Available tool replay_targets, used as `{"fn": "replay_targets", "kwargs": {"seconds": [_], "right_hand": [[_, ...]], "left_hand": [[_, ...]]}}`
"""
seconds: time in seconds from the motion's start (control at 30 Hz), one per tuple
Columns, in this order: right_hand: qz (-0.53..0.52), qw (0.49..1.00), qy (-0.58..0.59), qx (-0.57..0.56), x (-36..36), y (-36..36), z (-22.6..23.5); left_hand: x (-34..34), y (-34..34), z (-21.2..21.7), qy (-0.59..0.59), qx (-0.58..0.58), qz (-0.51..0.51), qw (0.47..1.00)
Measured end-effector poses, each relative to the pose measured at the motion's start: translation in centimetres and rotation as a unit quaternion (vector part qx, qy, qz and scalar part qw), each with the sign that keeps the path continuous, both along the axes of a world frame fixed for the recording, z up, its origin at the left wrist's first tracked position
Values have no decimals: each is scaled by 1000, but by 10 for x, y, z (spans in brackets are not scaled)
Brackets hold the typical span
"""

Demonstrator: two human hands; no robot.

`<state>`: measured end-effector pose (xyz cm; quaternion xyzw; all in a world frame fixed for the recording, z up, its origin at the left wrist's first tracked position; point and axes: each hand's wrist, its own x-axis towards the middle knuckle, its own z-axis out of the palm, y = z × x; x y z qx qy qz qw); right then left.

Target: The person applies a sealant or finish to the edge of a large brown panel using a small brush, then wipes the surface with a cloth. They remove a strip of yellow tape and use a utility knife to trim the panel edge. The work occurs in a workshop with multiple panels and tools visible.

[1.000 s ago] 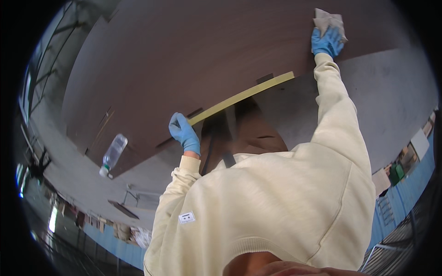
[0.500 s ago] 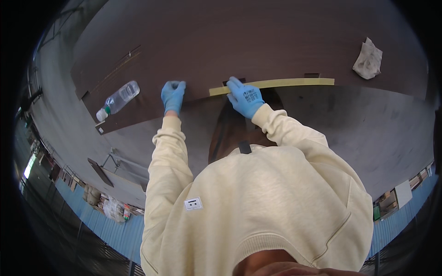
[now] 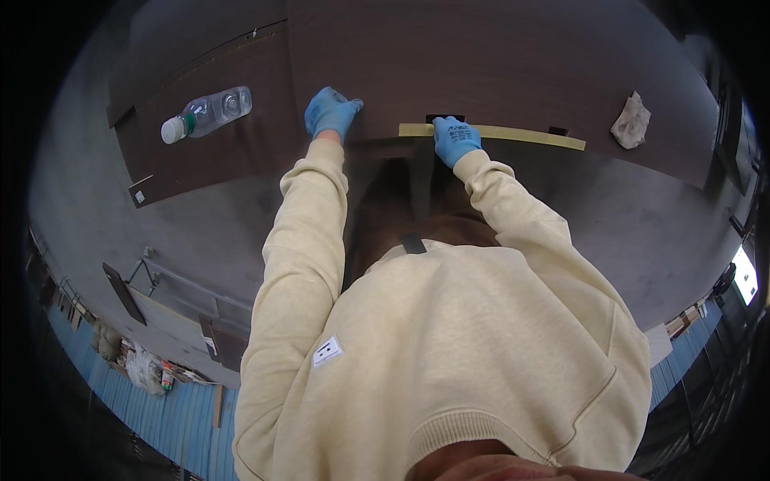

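A large dark brown panel (image 3: 497, 64) lies in front of me with a long yellow strip (image 3: 521, 135) along its near edge. My right hand (image 3: 455, 140), in a blue glove, is at the strip's left end with its fingers closed on it. My left hand (image 3: 329, 112), also gloved, rests flat on the panel's near edge a little to the left, holding nothing. A crumpled grey cloth (image 3: 631, 120) lies loose on the panel far to the right, beyond the strip's other end.
A clear plastic bottle (image 3: 207, 112) with a white cap lies on its side on a second brown board (image 3: 216, 152) at the left. Grey floor (image 3: 184, 232) surrounds the boards. A metal frame (image 3: 172, 293) and blue sheeting (image 3: 160, 409) lie lower left.
My right hand let go of the cloth at the far right and came back to the strip's left end. My left hand stayed on the panel edge. My head has shifted.
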<state>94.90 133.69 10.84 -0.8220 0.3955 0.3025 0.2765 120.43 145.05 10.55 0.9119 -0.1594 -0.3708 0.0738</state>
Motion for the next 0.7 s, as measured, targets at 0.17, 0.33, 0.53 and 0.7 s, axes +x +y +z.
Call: {"fn": "replay_targets", "kwargs": {"seconds": [0.17, 0.33, 0.53, 0.7], "right_hand": [[-117, 990, -28, 69, 6, -16, -1], [-81, 995, -50, 34, 4, -17, -5], [-80, 992, -57, 83, 2, -22, -6], [-92, 986, -18, 137, 5, -28, 0]], "left_hand": [[-1, 2, -1, -1, 4, 3, 1000], [0, 1, -2, -1, 9, 3, 1000], [0, -1, 1, 4, 13, 11, 1000], [0, -2, 3, 13, 15, 17, 1000]]}}
